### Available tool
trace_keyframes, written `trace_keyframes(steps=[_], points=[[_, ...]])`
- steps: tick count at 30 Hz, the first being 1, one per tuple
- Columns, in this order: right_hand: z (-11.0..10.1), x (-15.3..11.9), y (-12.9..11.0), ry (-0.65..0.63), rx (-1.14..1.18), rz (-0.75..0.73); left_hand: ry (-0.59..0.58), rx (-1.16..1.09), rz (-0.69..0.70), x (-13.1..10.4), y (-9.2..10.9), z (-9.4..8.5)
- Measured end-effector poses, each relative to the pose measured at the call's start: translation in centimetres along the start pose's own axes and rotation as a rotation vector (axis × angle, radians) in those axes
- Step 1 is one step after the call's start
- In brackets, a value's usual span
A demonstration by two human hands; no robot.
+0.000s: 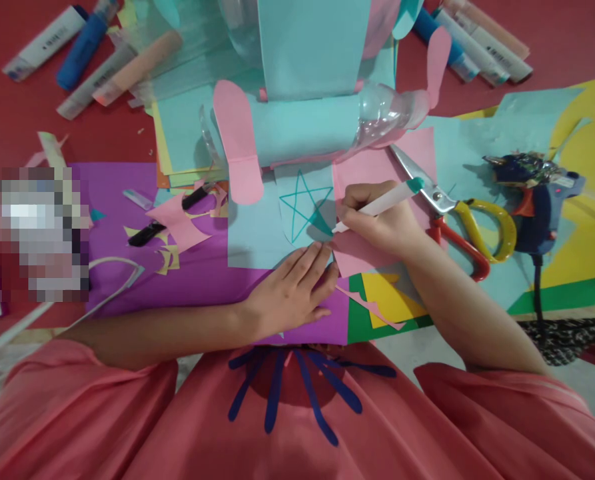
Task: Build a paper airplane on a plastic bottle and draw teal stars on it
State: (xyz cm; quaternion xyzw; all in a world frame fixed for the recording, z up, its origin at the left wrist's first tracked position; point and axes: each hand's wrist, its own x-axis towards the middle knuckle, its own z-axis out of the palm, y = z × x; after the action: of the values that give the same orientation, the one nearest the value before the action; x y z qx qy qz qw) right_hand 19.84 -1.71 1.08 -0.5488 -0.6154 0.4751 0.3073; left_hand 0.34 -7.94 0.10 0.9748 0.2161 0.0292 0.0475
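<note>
My right hand (372, 217) is closed around a white marker (387, 200) with a teal end. Its tip rests by the lower right point of a teal star (304, 208) drawn on light blue paper (252, 240). That point of the star is filled in with colour; the other points are outlines. Stretched flat, my left hand (294, 283) lies over the lower edge of the paper with its fingers just below the star. Behind the paper lies a plastic bottle (382, 113) wrapped in light blue paper, with pink paper blades (237, 140) at its end.
Scissors (442, 200) with red and yellow handles and a blue glue gun (542, 213) with a cord lie at right. Paper scraps (182, 227) and a black cutter (147, 233) are on purple paper (117, 200) at left. Several markers (84, 50) lie at the back.
</note>
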Motion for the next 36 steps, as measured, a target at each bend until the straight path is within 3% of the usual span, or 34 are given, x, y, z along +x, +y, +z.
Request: trace_keyframes(steps=[4, 10, 18, 30, 36], points=[[0.1, 0.1, 0.0, 0.046, -0.023, 0.0, 0.032, 0.003, -0.005, 0.0, 0.0, 0.0], [-0.1, -0.1, 0.1, -0.02, 0.005, 0.01, 0.035, -0.007, -0.001, 0.1, 0.0, 0.1], [-0.3, -0.2, 0.4, -0.04, -0.049, -0.011, -0.053, -0.036, 0.001, 0.0, -0.1, 0.1], [0.0, 0.2, 1.2, 0.165, 0.117, -0.091, -0.044, -0.013, 0.0, 0.0, 0.0, -0.1], [0.4, 0.0, 0.4, 0.193, 0.173, -0.128, -0.018, -0.013, -0.004, 0.0, 0.0, -0.1]])
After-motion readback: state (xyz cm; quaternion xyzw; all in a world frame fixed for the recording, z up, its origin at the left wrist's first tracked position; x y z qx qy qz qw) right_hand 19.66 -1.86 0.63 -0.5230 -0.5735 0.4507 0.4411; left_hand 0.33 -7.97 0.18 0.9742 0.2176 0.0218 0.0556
